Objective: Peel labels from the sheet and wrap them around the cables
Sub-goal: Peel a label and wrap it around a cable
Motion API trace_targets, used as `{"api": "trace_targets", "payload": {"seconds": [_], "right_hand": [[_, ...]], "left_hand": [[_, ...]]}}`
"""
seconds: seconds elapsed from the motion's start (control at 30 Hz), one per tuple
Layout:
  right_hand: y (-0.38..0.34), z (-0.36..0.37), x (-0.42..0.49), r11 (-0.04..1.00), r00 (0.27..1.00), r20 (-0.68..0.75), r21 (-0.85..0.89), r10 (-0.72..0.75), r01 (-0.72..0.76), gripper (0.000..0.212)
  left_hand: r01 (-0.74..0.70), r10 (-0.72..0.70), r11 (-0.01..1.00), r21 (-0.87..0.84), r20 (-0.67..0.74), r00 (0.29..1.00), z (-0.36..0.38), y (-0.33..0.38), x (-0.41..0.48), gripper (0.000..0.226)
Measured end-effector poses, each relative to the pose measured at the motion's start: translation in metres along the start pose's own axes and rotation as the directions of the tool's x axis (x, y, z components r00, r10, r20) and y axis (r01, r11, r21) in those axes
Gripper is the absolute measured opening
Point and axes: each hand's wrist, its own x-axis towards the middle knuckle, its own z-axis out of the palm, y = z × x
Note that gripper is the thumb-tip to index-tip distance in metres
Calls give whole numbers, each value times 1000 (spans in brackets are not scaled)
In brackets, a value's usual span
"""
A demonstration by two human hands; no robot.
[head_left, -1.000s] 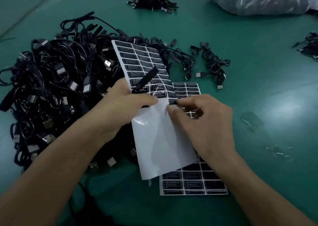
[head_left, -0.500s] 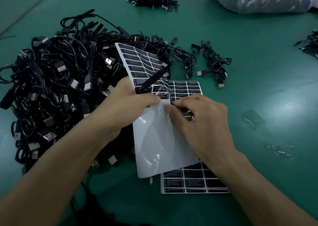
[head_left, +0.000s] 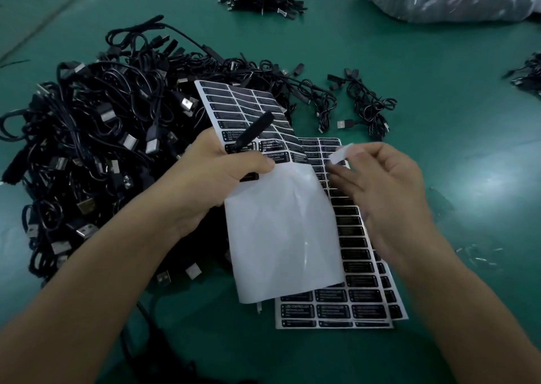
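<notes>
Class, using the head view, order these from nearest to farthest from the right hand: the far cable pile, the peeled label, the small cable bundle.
1. Peeled label: pinched in the right hand.
2. Small cable bundle: on the table, just beyond the hand.
3. Far cable pile: near the table's far edge, leftward.

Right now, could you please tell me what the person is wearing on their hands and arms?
Nothing shows: the left hand and right hand are ungloved, with no rings, watch or bands, and no sleeve enters the frame.
</notes>
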Motion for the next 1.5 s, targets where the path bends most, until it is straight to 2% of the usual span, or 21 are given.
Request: {"api": "trace_targets", "payload": {"seconds": [0.03, 0.1, 0.17, 0.23, 0.33, 0.43, 0.5, 0.6, 0.7, 0.9, 1.03, 1.1, 1.27, 1.43, 1.5], "right_hand": [[-4, -5, 3, 986, 997, 20, 148, 74, -76, 19], [-12, -13, 4, 934, 970, 192, 293, 152, -204, 13], [-14, -13, 1, 915, 902, 394, 272, 177, -298, 8], [-13, -9, -3, 932, 859, 473, 181, 197, -314, 9], [-15, -9, -3, 967, 899, 389, 66, 201, -245, 12], [-24, -29, 3, 984, 982, 131, -132, 139, -122, 16], [-27, -47, 6, 945, 998, 11, -322, 62, -55, 15], [-24, -60, 8, 890, 998, 34, -455, 62, -40, 12], [-16, -59, 11, 837, 995, 88, -547, 52, 5, 10], [-2, -43, 9, 792, 957, 280, -600, 81, 109, 13], [1, -43, 10, 764, 949, 310, -625, 50, 164, 12], [0, -44, 10, 730, 945, 322, -661, 66, 174, 11], [0, -50, 14, 729, 960, 276, -666, 44, 157, 9], [-3, -45, 14, 816, 970, 195, -531, -142, 226, 15], [-11, -37, 11, 873, 967, 201, -429, -158, 231, 18]], "left_hand": [[-2, 2, 1000, -3, 3, 1000, -1, -1, 0, 22], [-14, 14, 1000, -6, 28, 1000, -1, -2, 1, 18], [-19, 18, 1000, 8, 72, 997, -1, -4, 2, 11], [-30, 28, 999, 17, 130, 991, -1, -3, 1, 13], [-64, 58, 997, 34, 151, 987, 1, -3, 1, 24], [-30, 29, 999, -34, -29, 999, 4, 1, 0, 44], [-67, 53, 990, -127, -114, 992, 4, 2, 0, 47], [-120, 98, 978, -170, -127, 987, 5, 5, -4, 53], [-105, 86, 979, -173, -116, 990, 5, 6, -4, 49], [-37, 18, 987, -157, -121, 992, 4, -1, 2, 39], [-63, 50, 989, -133, -95, 994, 3, -3, 4, 26], [-95, 90, 993, -71, -71, 993, 4, -4, 3, 30], [-153, 156, 985, 74, -26, 987, 7, -7, 2, 18], [-138, 140, 984, 114, -3, 990, 9, -10, 3, 16], [-145, 144, 982, 123, 17, 989, 9, -10, 3, 10]]}}
